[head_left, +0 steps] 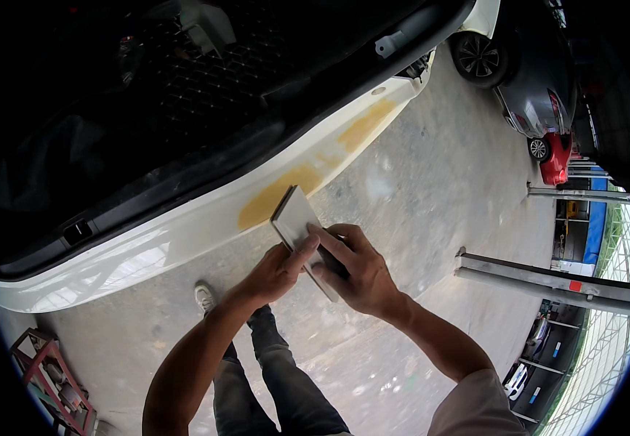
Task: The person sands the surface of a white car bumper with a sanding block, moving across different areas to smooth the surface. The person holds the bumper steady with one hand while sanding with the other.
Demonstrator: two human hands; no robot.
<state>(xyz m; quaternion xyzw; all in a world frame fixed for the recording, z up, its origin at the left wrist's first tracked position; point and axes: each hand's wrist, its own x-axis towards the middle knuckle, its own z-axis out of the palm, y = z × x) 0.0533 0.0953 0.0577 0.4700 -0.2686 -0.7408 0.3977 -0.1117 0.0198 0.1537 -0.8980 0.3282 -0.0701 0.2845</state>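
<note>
In front of me, my left hand (280, 270) is closed on a flat, light grey rectangular board (299, 216), its thumb across the top face and its other fingers mostly hidden behind. The board has a darker edge and is tilted. My right hand (355, 269) grips the same board from the right, index finger and thumb pressed on its face. Something dark (332, 263) shows between that thumb and fingers; I cannot make out what it is. Just beyond the board's upper end runs a white car bumper (184, 227) with yellowish filler patches (280, 195).
The car's dark open boot (220, 94) lies beyond the bumper. Grey concrete floor (409, 167) spreads beneath me. A red-framed rack (51, 378) stands at lower left. Toward the right are a dark grey car (536, 80), a red car (556, 156) and a steel post (547, 280).
</note>
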